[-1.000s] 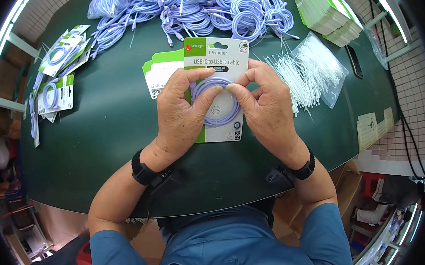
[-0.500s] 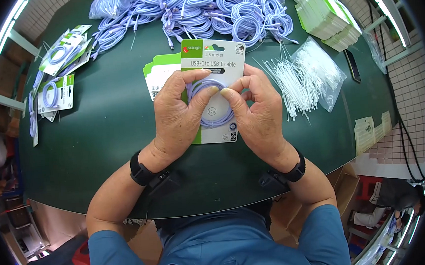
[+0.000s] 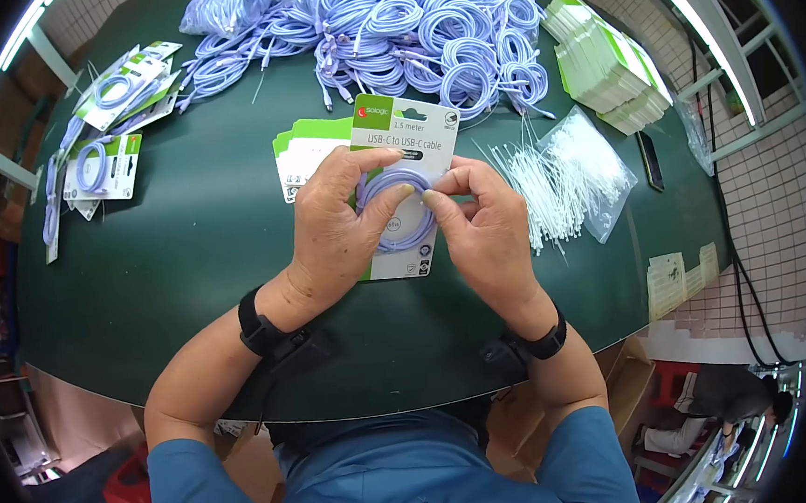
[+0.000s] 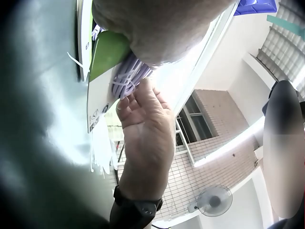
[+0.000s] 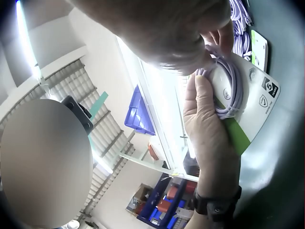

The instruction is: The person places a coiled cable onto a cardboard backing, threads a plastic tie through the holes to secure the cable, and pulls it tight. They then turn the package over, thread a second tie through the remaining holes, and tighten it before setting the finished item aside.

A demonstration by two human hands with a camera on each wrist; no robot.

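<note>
A white and green printed card (image 3: 431,123) for a USB-C cable is held upright over the table, with a coiled lilac cable (image 3: 405,243) against its front. My left hand (image 3: 337,214) grips card and coil from the left, its thumb on the coil and its index finger across the card. My right hand (image 3: 487,227) pinches at the coil's upper right with thumb and index finger, close to the left thumb tip. In the left wrist view a thin tie crosses the coil (image 4: 125,81). What the right fingertips pinch behind the coil is hidden.
Behind the card lie more blank cards (image 3: 307,151). A heap of lilac cables (image 3: 406,27) fills the far side, with stacked cards (image 3: 605,64) to its right. White ties (image 3: 544,195) spill from a plastic bag (image 3: 599,177). Carded cables (image 3: 108,169) lie left; a phone (image 3: 651,161) lies right.
The head view has shifted slightly. The card has turned a little, and my right hand's fingertips sit nearer its right edge. Both hands keep their hold.
</note>
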